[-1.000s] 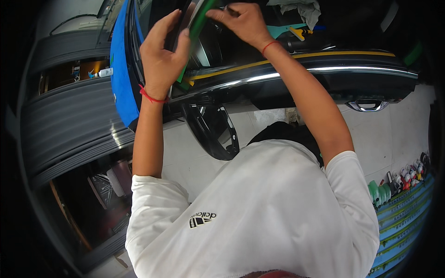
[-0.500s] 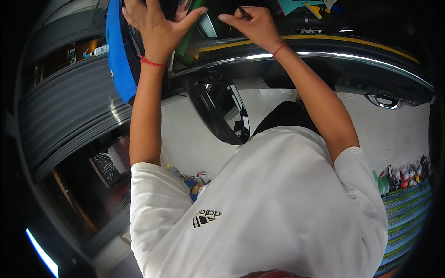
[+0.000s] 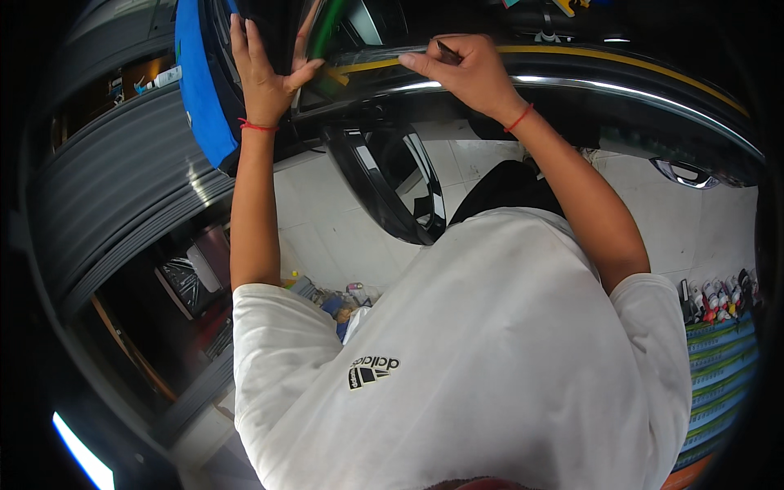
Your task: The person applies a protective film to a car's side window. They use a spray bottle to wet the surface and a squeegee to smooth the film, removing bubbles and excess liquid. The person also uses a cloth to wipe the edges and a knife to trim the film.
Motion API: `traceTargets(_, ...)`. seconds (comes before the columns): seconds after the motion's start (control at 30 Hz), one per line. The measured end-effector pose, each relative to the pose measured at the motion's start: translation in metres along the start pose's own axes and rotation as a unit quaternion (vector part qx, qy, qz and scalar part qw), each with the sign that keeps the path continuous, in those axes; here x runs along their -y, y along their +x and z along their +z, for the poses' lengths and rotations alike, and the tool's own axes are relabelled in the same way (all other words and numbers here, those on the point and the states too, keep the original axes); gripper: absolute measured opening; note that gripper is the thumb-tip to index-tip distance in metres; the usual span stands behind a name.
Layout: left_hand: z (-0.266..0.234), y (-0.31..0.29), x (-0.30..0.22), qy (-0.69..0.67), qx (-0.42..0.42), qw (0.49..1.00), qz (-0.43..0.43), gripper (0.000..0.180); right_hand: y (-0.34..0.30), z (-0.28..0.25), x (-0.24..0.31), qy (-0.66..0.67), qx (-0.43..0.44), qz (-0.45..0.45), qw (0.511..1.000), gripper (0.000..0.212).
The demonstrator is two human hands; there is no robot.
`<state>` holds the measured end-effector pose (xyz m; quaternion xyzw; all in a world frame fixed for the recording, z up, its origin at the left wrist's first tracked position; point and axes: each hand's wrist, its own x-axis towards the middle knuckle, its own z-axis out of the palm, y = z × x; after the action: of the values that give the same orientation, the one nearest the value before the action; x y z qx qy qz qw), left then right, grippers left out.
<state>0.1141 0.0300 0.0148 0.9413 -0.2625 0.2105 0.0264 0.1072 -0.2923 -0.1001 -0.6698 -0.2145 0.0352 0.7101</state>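
Note:
My left hand (image 3: pixel 268 86) is open, fingers spread, against the front corner of a black car's side window, next to a green-tinted edge (image 3: pixel 328 26). My right hand (image 3: pixel 482 80) is closed around a slim dark tool (image 3: pixel 447 54), whose kind I cannot make out; only a short end shows. That hand is over the yellow strip (image 3: pixel 604 59) running along the lower window edge, its thumb pointing left. The strip's loose-looking left end (image 3: pixel 336 77) lies near my left thumb.
Below the window, the black side mirror (image 3: pixel 347 167) juts toward me. A door handle (image 3: pixel 684 173) is at right. Blue cloth (image 3: pixel 202 98) covers the car's front at left. Bottles (image 3: pixel 719 300) stand on a blue-green striped stack (image 3: pixel 723 367) at lower right; a grey shutter (image 3: pixel 122 155) is at left.
My right hand, still gripping the slim tool, has moved nearer to me and slightly right, down to the yellow strip. My left hand has shifted a little left and nearer, staying open.

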Motion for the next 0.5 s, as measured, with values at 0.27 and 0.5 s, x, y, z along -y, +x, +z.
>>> traceTargets(0.27,0.009,-0.036,0.007,0.048,0.003,0.999,-0.003,0.131,0.006,0.024,0.005,-0.053,0.040,0.005,0.998,0.054)
traceTargets(0.5,-0.006,-0.027,-0.009,0.014,0.016,0.999,-0.046,0.125,0.087,0.072,-0.019,-0.121,-0.059,-0.231,0.964,0.019)
